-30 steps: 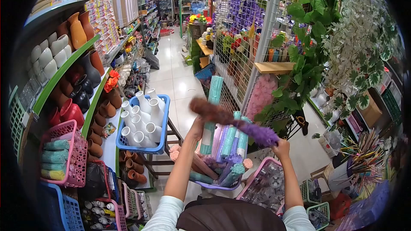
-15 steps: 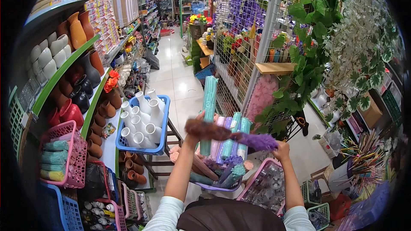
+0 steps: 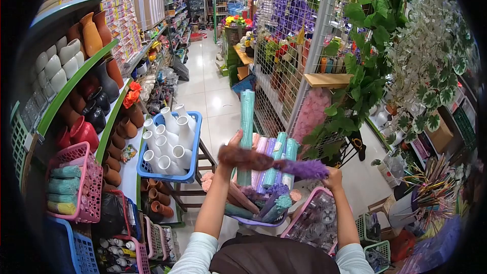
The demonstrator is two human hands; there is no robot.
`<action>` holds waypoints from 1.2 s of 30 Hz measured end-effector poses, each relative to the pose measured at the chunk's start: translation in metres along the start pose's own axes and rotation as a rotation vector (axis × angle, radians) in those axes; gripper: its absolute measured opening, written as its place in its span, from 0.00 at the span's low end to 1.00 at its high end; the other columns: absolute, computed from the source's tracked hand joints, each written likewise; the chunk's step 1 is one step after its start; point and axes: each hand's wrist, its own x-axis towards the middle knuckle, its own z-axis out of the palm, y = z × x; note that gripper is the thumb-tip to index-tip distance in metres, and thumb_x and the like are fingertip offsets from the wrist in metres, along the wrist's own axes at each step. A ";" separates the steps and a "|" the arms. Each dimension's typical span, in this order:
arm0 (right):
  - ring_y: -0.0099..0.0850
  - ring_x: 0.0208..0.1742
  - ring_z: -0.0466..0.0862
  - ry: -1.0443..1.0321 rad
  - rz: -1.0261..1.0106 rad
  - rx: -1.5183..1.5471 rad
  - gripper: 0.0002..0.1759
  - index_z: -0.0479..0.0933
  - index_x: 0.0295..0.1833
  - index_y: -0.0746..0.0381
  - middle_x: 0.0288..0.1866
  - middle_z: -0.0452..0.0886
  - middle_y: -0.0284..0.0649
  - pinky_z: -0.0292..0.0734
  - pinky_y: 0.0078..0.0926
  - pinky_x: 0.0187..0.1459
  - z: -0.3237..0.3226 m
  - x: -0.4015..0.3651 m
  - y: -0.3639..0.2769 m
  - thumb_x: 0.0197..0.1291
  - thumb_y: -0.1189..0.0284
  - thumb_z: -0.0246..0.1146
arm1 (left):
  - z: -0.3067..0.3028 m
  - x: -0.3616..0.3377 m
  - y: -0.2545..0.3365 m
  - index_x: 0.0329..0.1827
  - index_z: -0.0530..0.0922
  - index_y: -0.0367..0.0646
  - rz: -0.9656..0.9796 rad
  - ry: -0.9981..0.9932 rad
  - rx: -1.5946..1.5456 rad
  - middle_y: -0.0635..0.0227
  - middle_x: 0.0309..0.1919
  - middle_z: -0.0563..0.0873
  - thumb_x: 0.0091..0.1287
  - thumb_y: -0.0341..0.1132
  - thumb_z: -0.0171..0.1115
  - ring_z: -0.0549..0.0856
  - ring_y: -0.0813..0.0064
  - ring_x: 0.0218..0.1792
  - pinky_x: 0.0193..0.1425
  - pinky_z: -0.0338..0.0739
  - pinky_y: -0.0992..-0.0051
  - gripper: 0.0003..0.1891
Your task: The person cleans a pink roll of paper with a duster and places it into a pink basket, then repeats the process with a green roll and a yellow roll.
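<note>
Sleeves: white ones were seen at the bottom edge, with both bare arms raised from them.
Left hand: it was closed round the left end of the brown plume, with the thumb raised above it.
Right hand: it was closed round the right end of the purple plume.
Plumes: they were held level and end to end in the air, in front of the rolls, with their tips met between the hands.
Rolls: teal, pink and purple ones were stood upright in a lilac basket just behind the plumes; one tall teal roll was seen above the rest.
Pink basket: it was set just right of the lilac one, under the right arm, and filled with clear items.
Blue basket: it was placed left of the left hand and packed with white vases.
Shelves: at the far left they were lined with brown, black, red and white pots.
Grid: beyond the rolls it was hung with flowers, with green leaves to its right.
Floor: a tiled aisle was seen between shelves and grid.
</note>
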 end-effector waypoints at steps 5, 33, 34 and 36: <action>0.49 0.28 0.79 0.035 0.308 -0.142 0.17 0.80 0.35 0.61 0.25 0.78 0.48 0.73 0.41 0.29 0.005 0.020 0.000 0.50 0.57 0.65 | -0.006 0.008 -0.007 0.52 0.74 0.40 0.056 -0.070 0.190 0.65 0.38 0.82 0.72 0.52 0.43 0.82 0.75 0.34 0.37 0.81 0.75 0.23; 0.48 0.28 0.80 -0.133 -0.015 -0.017 0.17 0.79 0.32 0.61 0.27 0.79 0.47 0.72 0.41 0.27 0.009 -0.003 -0.001 0.48 0.57 0.64 | -0.021 -0.005 0.010 0.55 0.72 0.42 0.072 -0.033 0.132 0.67 0.39 0.81 0.74 0.49 0.41 0.81 0.76 0.36 0.43 0.79 0.74 0.21; 0.48 0.28 0.79 -0.107 0.065 -0.036 0.17 0.79 0.32 0.61 0.26 0.79 0.47 0.72 0.41 0.27 0.012 -0.002 0.000 0.48 0.57 0.64 | -0.031 0.001 -0.001 0.55 0.73 0.42 0.079 -0.024 0.130 0.67 0.38 0.82 0.74 0.49 0.42 0.81 0.76 0.35 0.42 0.79 0.74 0.21; 0.49 0.28 0.79 -0.059 0.228 -0.077 0.17 0.79 0.32 0.62 0.26 0.79 0.48 0.72 0.42 0.28 0.021 -0.002 0.004 0.49 0.57 0.64 | -0.022 0.001 0.002 0.53 0.74 0.42 -0.038 -0.088 -0.005 0.66 0.37 0.82 0.72 0.49 0.45 0.82 0.76 0.36 0.37 0.82 0.73 0.20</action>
